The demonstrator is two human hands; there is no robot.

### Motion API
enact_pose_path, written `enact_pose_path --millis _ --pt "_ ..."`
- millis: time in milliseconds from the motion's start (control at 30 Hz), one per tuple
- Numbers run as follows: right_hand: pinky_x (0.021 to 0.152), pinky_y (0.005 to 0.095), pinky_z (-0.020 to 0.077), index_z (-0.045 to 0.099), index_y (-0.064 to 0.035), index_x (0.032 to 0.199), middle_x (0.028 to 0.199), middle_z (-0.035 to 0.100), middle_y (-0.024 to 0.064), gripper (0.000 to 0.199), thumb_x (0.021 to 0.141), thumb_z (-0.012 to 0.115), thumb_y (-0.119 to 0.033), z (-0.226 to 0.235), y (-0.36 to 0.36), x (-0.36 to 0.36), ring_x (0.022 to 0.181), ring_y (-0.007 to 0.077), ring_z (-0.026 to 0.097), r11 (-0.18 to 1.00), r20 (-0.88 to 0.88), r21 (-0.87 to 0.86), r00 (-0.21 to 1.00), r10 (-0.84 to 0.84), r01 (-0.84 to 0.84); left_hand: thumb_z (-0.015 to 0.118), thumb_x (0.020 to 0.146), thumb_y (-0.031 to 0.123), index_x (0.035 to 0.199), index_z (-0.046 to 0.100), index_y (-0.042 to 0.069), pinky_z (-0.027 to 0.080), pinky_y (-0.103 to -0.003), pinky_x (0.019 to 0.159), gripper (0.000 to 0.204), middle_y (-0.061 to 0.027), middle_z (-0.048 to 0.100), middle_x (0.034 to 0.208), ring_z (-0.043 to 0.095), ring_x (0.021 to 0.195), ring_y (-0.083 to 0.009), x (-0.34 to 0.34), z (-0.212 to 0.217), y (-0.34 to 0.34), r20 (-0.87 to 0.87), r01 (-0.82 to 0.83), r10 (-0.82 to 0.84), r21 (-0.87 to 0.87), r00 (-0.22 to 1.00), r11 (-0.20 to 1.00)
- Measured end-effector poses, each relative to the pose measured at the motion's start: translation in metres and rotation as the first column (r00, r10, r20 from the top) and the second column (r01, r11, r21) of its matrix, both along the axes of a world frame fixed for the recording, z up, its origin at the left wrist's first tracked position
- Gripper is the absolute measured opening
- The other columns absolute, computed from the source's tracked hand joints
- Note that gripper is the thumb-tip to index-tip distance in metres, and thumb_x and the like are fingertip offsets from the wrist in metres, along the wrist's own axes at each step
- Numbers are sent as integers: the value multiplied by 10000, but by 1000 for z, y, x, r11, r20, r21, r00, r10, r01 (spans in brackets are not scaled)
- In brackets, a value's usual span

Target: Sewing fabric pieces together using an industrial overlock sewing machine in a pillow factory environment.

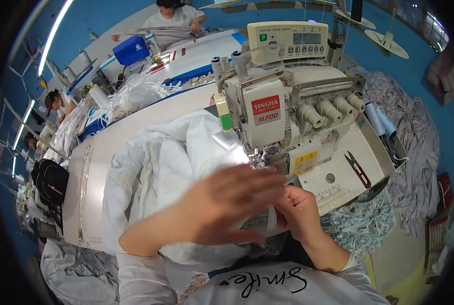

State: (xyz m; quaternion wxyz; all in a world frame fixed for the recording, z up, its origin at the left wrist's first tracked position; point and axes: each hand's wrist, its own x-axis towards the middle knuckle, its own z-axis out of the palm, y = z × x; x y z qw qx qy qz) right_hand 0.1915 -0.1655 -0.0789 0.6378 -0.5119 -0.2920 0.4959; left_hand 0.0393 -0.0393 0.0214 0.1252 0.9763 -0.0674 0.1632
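Note:
An overlock sewing machine [300,134] stands in front of me, its needle area lit. White fabric [161,157] lies in loose folds on the table left of the needle and runs toward my lap. My left hand [222,203] passes over the fabric in front of the needle, blurred, fingers stretched toward the right; it seems to hold nothing. Just right of its fingertips is my right hand [299,211], fingers closed in a pinch. A narrow whitish strip [272,219] hangs at those fingers, partly hidden by the left hand.
Red-handled thread snips [358,170] lie on the machine's right plate, beside a bin of thread cones [382,122]. Grey fabric heaps [405,147] stand at the right. A black bag [50,182] sits at the far left. Co-workers work at the back, one handling cloth [173,31].

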Motion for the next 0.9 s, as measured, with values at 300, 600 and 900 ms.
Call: enact_pose_path --millis 300,600,900 --pt "407 181 368 584 -27 810 607 563 6 183 920 594 -173 -6 -6 1 447 46 470 990 98 126 993 -73 60 667 618 116 1024 654 34 523 -311 727 415 -58 603 994 596 897 -224 5 -45 -11 144 -230 197 267 970 936" --pt "415 187 389 583 -26 786 601 573 18 191 909 607 -170 -2 -7 2 452 53 480 995 128 50 987 -94 88 648 707 65 965 641 29 553 -320 788 261 -98 630 1085 631 982 -231 -7 -47 -1 244 -74 18 224 970 972" --pt "447 204 395 598 -41 812 688 556 25 134 823 692 -136 -6 -4 -2 517 53 490 945 427 225 848 -314 237 658 705 56 873 681 36 564 -305 774 170 -79 658 994 652 938 -222 -5 -40 -5 287 -89 -16 348 958 933"
